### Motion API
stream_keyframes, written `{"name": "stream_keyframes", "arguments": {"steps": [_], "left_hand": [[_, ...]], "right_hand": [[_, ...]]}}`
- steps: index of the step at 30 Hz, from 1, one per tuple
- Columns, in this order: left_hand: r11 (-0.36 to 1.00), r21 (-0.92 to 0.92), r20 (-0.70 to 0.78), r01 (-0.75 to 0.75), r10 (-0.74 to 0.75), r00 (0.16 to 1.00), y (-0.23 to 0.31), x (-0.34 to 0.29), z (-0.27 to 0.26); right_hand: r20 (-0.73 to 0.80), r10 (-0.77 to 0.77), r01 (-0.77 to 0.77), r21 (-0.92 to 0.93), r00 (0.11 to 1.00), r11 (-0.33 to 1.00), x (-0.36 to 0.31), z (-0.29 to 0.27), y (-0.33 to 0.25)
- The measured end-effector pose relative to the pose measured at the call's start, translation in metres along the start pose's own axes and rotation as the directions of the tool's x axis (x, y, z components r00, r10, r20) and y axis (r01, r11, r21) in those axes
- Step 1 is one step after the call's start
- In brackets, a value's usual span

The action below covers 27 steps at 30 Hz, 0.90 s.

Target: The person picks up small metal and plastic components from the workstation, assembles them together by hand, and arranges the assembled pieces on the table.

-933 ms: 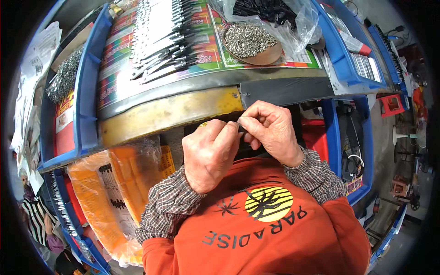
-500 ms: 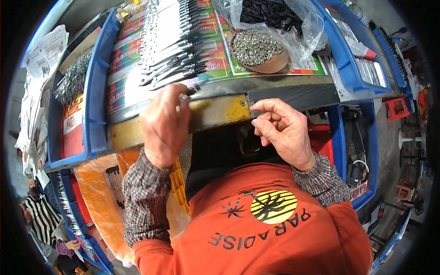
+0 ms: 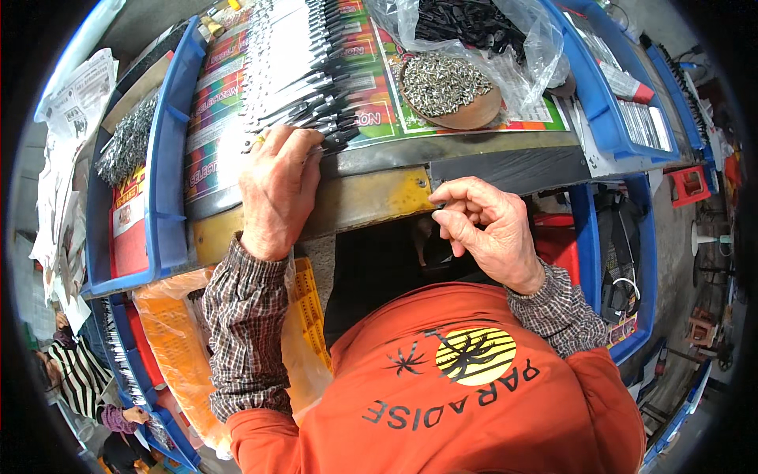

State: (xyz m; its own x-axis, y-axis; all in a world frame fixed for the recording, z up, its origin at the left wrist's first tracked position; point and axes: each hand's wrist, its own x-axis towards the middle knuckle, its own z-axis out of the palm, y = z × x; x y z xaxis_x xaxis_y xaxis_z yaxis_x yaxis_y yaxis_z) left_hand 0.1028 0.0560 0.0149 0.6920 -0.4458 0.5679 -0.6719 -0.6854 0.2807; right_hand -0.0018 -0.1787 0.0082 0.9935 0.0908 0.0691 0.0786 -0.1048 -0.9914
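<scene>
My left hand [image 3: 276,186] reaches forward onto the bench and rests on the near end of a row of several flat metal pieces with black tips [image 3: 304,71], fingers curled over them. My right hand [image 3: 482,225] stays by the bench's front edge [image 3: 371,197], fingertips pinched on a small thin metal part that is mostly hidden. A brown bowl [image 3: 454,91] full of small silvery screws stands to the right of the metal pieces. I cannot tell whether my left hand grips a piece or only touches it.
A clear plastic bag [image 3: 482,28] of black parts lies behind the bowl. Blue crates [image 3: 166,158] flank the bench on both sides. An orange crate in plastic wrap [image 3: 174,340] stands at lower left. Another person in striped sleeves [image 3: 79,379] is at the far lower left.
My hands were together at the bench edge. My left hand has since moved up and left onto the row of metal pieces. My right hand stays near the edge, still pinching.
</scene>
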Motion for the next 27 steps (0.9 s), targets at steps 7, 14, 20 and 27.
{"name": "stream_keyframes", "arguments": {"steps": [7, 14, 20, 27], "left_hand": [[0.997, 0.078, -0.038, -0.012, 0.015, 0.999, -0.005, 0.003, 0.001], [0.998, 0.065, -0.096, 0.001, 0.005, 0.995, 0.0, -0.014, -0.018], [0.958, 0.285, -0.168, 0.045, 0.004, 0.986, -0.017, -0.027, -0.084], [0.794, 0.561, -0.081, 0.236, -0.232, 0.969, -0.11, -0.048, -0.155]], "right_hand": [[0.01, -0.019, 0.019, -0.055, 1.0, 0.998, 0.002, 0.001, 0.0], [0.007, 0.017, -0.016, -0.113, 1.0, 0.993, 0.0, 0.004, -0.003], [-0.022, 0.013, -0.016, -0.132, 1.0, 0.991, -0.003, 0.002, -0.001], [-0.025, 0.037, -0.041, -0.167, 0.999, 0.985, 0.0, 0.004, -0.005]]}}
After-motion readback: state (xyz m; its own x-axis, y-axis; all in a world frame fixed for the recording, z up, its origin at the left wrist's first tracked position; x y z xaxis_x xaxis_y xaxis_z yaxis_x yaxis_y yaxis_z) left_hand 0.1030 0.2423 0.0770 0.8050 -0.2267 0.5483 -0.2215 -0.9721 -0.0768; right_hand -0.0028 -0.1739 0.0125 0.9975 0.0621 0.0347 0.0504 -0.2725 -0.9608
